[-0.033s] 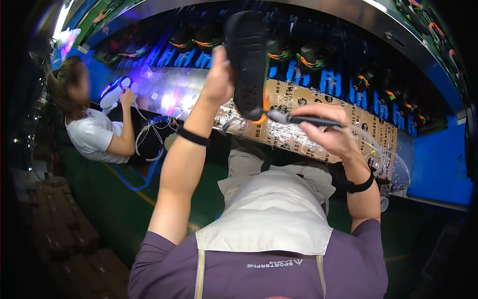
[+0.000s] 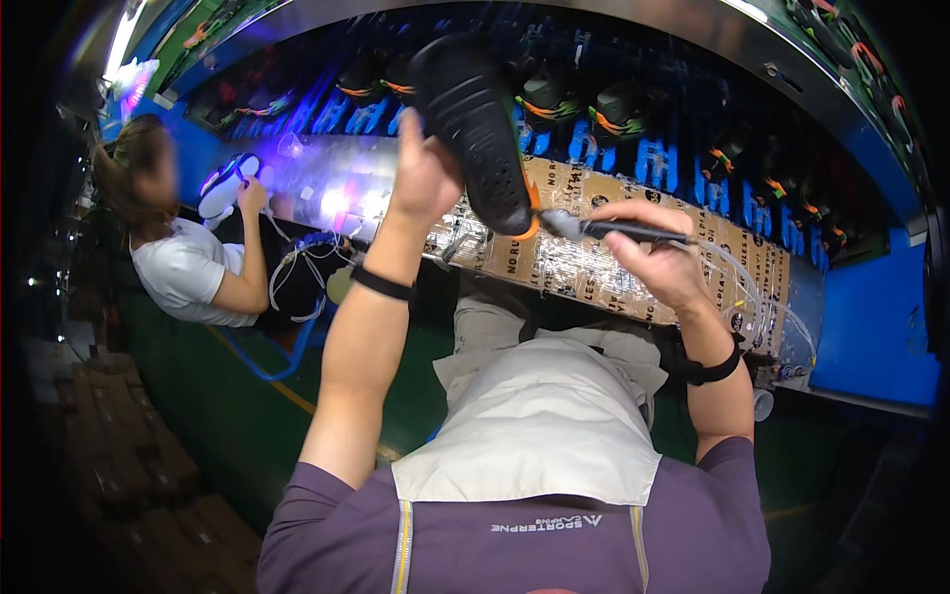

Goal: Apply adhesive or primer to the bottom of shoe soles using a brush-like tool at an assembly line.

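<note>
Left hand (image 2: 424, 173) up high, fingers clamped round a black shoe (image 2: 473, 124), ribbed sole facing us, held above the bench (image 2: 594, 262), centre of view. Right hand (image 2: 658, 252) pinches a slim dark pen-like tool (image 2: 618, 231), tip touching the shoe's orange heel edge. Best bet, imo: keep the shoe steady, tip light along the seam, wrist braced. Sole looks rubbery, matte. Bench front is taped cardboard, shiny. Far left, another person (image 2: 183, 252) holds a white shoe (image 2: 226, 188). Cream apron (image 2: 539, 421) on the lap.

Dim, blue-violet glare upper left; fisheye edges dark and bent.
</note>
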A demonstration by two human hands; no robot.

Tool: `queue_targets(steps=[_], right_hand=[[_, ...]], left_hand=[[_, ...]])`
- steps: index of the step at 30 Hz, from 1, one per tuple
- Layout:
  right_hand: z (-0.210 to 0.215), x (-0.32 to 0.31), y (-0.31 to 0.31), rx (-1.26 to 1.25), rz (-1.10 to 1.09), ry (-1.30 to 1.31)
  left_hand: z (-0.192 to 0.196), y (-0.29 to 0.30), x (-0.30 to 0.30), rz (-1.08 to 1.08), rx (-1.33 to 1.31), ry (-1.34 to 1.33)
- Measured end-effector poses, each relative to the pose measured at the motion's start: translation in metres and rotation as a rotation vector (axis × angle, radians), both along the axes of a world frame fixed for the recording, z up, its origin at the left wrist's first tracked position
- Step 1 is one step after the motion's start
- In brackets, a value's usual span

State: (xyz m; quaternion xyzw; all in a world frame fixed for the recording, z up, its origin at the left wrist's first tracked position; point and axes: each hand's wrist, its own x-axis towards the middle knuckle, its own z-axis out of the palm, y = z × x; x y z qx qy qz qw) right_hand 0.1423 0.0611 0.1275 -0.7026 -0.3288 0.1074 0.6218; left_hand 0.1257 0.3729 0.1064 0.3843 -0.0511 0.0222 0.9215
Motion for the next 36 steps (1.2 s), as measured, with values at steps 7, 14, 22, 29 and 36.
queue_targets(steps=[7,14,22,29,36], right_hand=[[-0.055,0.004,0.003,0.114,-0.196,0.332],[-0.078,0.005,0.035,0.029,-0.224,0.408],[-0.065,0.022,0.072,0.016,-0.412,0.133],[-0.032,-0.022,0.067,-0.179,-0.097,-0.347],[0.001,-0.019,0.048,-0.177,0.077,-0.124]], left_hand=[[-0.091,0.016,-0.102,-0.2,-0.225,0.378],[-0.139,-0.059,-0.12,-0.314,-0.593,0.47],[-0.111,-0.103,-0.102,-0.248,-0.536,0.4],[-0.111,-0.099,-0.094,0.034,-0.402,0.428],[-0.099,-0.102,-0.095,-0.013,-0.435,0.416]])
